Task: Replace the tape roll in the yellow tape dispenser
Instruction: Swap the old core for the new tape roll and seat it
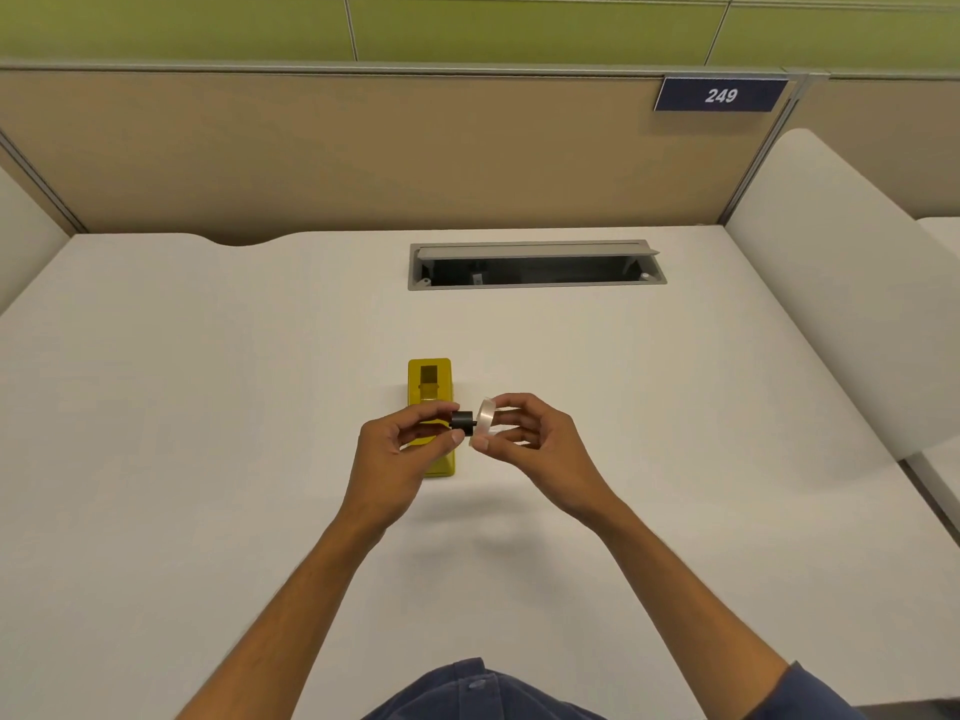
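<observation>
The yellow tape dispenser [430, 381] lies on the white desk [208, 407], its near half hidden behind my left hand. My left hand [400, 449] pinches a small black spindle [462, 422] between thumb and fingers, held above the dispenser. My right hand [530, 439] holds a clear tape roll [484, 422] by its rim, the roll's face turned toward the spindle. The spindle's right end touches or sits at the roll's centre hole; I cannot tell how far it is in.
A grey cable tray opening [535, 265] with its lid up is set in the desk behind the dispenser. Tan partition walls stand at the back, with a sign reading 249 [721, 95]. A white side panel [831, 304] borders the desk's right edge.
</observation>
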### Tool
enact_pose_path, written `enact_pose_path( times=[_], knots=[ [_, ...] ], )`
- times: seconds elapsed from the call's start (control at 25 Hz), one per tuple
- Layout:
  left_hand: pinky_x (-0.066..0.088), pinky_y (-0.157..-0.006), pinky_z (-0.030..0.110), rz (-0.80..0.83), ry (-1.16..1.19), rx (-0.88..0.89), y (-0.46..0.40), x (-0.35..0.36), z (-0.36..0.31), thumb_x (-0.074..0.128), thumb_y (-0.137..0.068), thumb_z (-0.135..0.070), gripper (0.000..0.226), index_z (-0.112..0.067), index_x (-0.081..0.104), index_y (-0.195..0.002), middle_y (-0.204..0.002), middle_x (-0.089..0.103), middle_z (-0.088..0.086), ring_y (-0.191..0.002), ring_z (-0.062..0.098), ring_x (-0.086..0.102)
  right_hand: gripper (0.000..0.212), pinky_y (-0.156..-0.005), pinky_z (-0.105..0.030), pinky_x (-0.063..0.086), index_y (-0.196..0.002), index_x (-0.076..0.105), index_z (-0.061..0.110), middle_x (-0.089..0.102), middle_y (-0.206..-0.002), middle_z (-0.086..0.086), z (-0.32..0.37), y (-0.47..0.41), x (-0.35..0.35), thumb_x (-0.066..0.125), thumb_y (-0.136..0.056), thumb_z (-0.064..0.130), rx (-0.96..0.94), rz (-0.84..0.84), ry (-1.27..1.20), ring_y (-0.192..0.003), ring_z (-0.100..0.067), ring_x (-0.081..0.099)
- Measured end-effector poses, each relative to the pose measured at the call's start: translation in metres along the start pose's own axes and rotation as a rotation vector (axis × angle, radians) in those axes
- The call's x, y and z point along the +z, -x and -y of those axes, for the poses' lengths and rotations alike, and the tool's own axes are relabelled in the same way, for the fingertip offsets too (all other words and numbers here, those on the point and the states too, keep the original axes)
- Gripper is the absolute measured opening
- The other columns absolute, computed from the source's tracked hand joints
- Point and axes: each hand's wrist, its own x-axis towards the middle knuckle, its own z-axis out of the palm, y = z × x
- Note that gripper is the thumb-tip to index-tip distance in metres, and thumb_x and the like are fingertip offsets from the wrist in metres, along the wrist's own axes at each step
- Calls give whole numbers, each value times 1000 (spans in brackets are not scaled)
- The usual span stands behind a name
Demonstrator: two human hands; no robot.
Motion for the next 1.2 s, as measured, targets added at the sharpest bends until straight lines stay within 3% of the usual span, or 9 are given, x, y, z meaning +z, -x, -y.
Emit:
enact_pose_path(
  times=[0.28,0.64,0.92,1.2],
  knots=[
    [52,-75,12,23,4,6,0,-3,0,73,-77,-11,30,-32,72,-98,-98,73,-12,-96,3,66,37,-91,-42,53,-112,68,23,75,-98,-1,2,0,-1,80,-78,27,-26,16,65,-95,-20,69],
    [52,-77,12,43,-37,38,1,-1,0,71,-79,-9,31,-29,70,-103,-100,72,-10,-96,1,66,36,-92,-42,54,-113,68,26,75,-101,0,8,1,3,78,-79,29,-38,44,97,-96,-15,70],
    [54,-82,18,51,-73,45,-1,-3,6,69,-82,-8,31,-20,71,-110,-106,72,-4,-103,11,65,34,-87,-44,53,-107,63,25,75,-100,3,3,3,9,77,-78,36,-17,-2,136,-94,-14,70],
    [54,-71,14,6,-29,34,1,-1,3,71,-80,-8,30,-27,71,-103,-100,73,-11,-95,4,68,44,-77,-23,49,-113,63,32,68,-110,14,5,10,18,77,-75,47,-44,-125,213,-102,-4,62]
  ],
)
